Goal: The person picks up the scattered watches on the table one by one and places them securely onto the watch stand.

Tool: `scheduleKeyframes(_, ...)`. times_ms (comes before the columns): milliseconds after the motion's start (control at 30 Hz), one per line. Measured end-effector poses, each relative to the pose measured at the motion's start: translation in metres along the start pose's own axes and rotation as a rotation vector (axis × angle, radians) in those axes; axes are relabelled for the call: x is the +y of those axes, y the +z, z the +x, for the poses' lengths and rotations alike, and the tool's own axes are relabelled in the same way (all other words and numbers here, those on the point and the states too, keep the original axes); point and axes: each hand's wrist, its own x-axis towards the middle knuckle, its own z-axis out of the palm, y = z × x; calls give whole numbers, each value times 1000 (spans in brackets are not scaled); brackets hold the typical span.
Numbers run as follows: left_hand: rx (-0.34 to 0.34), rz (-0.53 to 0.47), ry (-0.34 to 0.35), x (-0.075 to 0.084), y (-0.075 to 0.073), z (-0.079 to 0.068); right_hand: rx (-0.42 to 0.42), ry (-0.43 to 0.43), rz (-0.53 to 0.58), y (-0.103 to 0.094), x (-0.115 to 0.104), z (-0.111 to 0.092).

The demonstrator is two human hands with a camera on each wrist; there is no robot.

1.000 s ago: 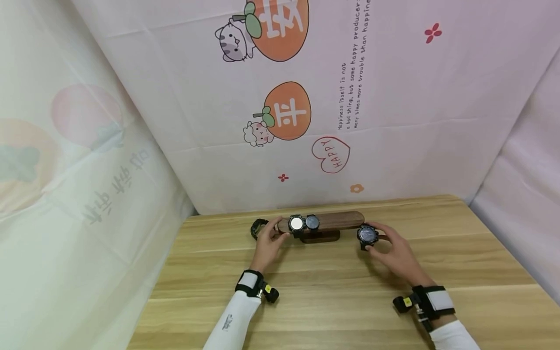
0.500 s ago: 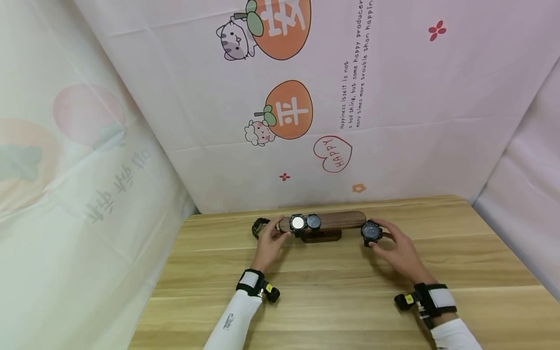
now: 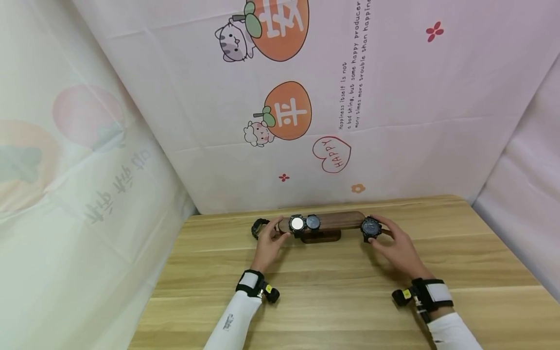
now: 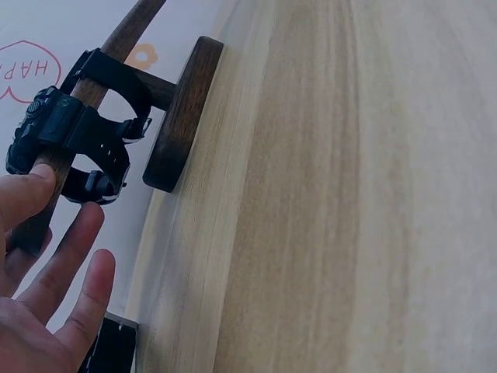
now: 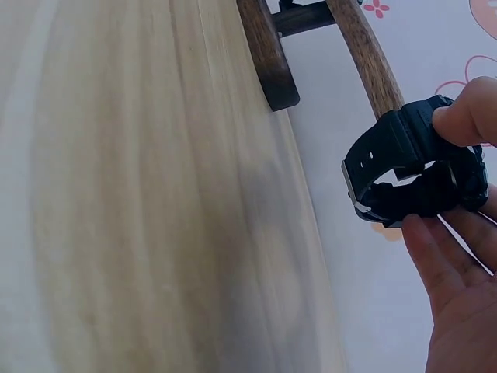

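Note:
My right hand point(image 3: 399, 249) pinches a black wristwatch point(image 3: 371, 227) with a closed strap, its dial facing me. The strap loop point(image 5: 377, 167) is right at the right end of the dark wooden bar of a watch stand point(image 3: 339, 220), overlapping the bar's tip in the right wrist view. With thumb and fingertips, my left hand point(image 3: 268, 249) grips the bar's left end. On the bar near that hand hang two more black watches, one with a bright glaring face point(image 3: 297, 223) and one with a dark face point(image 3: 313, 222).
Another black watch point(image 3: 258, 227) lies on the table behind my left hand, partly covered by it. The stand's wooden base point(image 3: 321, 236) rests on the wood-grain table point(image 3: 323, 301). A printed white cloth point(image 3: 393, 155) rises right behind the table's back edge.
My right hand has raised the watch slightly and shifted it up to the bar's right end, turning its dial a little. The left hand and the stand have stayed in place.

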Motion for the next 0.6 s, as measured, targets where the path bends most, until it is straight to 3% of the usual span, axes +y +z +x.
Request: scheduleKeyframes(600, -6, 2, -2, -1, -1, -1, -40, 21, 4, 2, 8, 15)
